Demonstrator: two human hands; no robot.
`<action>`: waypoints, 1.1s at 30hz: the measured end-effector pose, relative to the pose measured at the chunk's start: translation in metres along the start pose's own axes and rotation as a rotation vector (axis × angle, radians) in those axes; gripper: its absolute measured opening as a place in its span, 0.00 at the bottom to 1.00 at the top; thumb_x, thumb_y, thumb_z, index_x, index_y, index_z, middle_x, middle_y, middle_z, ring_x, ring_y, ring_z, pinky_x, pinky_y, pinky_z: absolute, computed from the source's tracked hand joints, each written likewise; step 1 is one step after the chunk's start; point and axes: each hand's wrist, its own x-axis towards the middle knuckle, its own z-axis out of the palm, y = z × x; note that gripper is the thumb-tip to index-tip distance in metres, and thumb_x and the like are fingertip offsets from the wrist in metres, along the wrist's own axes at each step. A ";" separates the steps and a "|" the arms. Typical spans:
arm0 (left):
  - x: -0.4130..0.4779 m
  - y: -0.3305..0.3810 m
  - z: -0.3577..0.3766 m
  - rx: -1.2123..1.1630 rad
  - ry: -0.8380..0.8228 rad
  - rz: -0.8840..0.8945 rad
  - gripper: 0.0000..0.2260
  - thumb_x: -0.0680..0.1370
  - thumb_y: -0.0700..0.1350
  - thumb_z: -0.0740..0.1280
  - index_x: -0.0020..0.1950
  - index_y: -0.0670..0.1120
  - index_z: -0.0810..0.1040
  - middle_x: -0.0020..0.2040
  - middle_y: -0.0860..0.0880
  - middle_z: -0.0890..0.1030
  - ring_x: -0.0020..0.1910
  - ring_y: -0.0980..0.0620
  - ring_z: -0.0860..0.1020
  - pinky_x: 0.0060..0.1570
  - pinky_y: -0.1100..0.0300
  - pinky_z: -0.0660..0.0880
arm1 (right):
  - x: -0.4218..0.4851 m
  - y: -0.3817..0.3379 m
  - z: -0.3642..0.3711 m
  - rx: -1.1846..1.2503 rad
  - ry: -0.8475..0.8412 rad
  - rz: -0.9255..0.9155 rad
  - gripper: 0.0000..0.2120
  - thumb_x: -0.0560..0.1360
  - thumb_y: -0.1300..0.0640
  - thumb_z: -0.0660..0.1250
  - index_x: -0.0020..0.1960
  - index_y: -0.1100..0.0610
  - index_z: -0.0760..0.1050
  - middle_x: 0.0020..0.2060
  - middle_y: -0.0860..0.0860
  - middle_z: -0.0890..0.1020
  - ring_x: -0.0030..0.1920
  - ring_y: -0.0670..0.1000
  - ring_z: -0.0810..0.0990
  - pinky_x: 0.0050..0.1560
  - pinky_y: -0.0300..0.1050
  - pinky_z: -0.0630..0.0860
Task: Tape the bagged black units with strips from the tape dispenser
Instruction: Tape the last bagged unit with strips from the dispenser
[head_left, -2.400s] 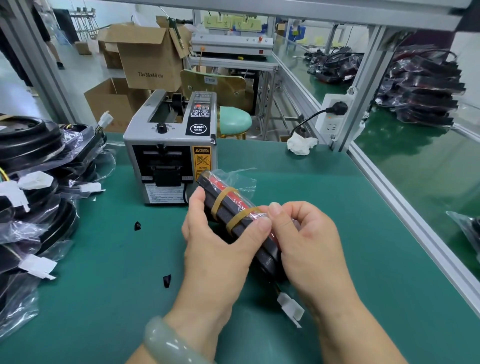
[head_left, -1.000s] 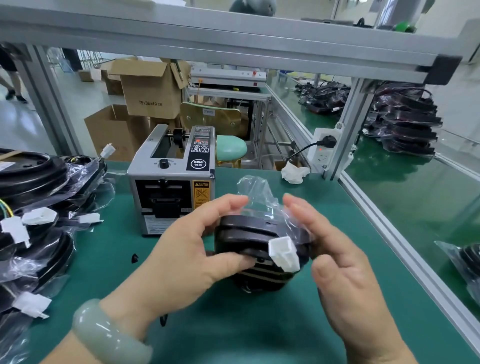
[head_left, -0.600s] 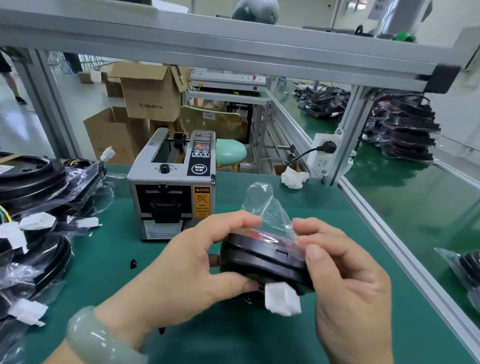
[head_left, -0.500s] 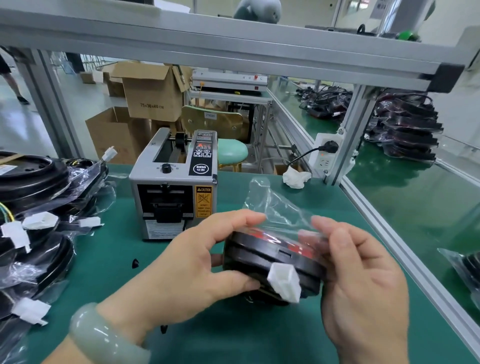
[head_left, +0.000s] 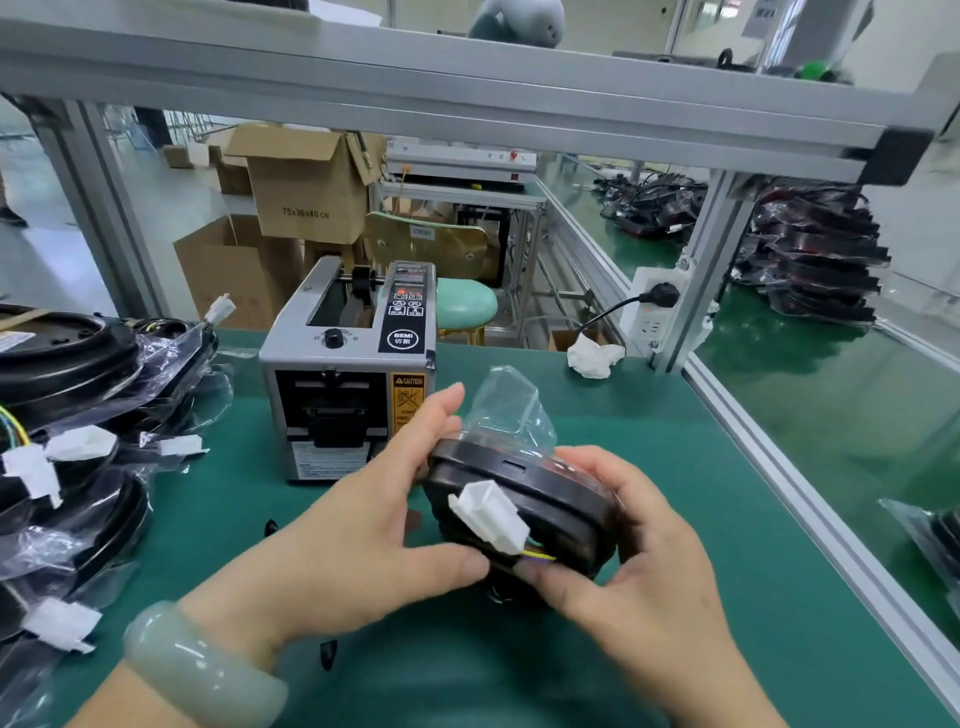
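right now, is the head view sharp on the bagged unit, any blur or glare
Head view: the bagged black unit is fairly sharp; the overhead frame beam bows from wide-angle distortion and smears at its right end; soft glare sheens the neighbouring green bench.

Colours on the green counter (head_left: 649, 467)

The unit (head_left: 550, 499) is black with a white connector (head_left: 491, 514); the dispenser (head_left: 348, 369) is grey and black; the bracelet (head_left: 202, 670) is pale green.
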 end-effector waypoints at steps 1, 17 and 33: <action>-0.002 -0.001 -0.003 -0.009 0.058 -0.030 0.40 0.64 0.52 0.76 0.68 0.74 0.61 0.68 0.66 0.70 0.67 0.67 0.68 0.63 0.62 0.69 | 0.000 0.001 0.002 0.012 0.025 -0.007 0.30 0.56 0.62 0.79 0.54 0.43 0.77 0.48 0.36 0.82 0.47 0.38 0.82 0.45 0.24 0.72; 0.027 -0.015 -0.036 -0.967 0.822 -0.573 0.05 0.78 0.40 0.64 0.43 0.44 0.77 0.24 0.52 0.78 0.19 0.61 0.72 0.22 0.71 0.70 | 0.002 0.013 -0.001 -0.395 0.088 -0.148 0.33 0.58 0.61 0.71 0.58 0.38 0.70 0.57 0.33 0.75 0.57 0.41 0.76 0.57 0.37 0.71; 0.045 -0.012 -0.044 -0.864 0.882 -0.636 0.09 0.79 0.42 0.63 0.38 0.46 0.74 0.20 0.54 0.75 0.16 0.62 0.70 0.18 0.74 0.65 | 0.002 0.014 0.000 -0.392 0.076 -0.145 0.31 0.59 0.60 0.72 0.57 0.39 0.70 0.56 0.33 0.75 0.56 0.40 0.76 0.57 0.37 0.71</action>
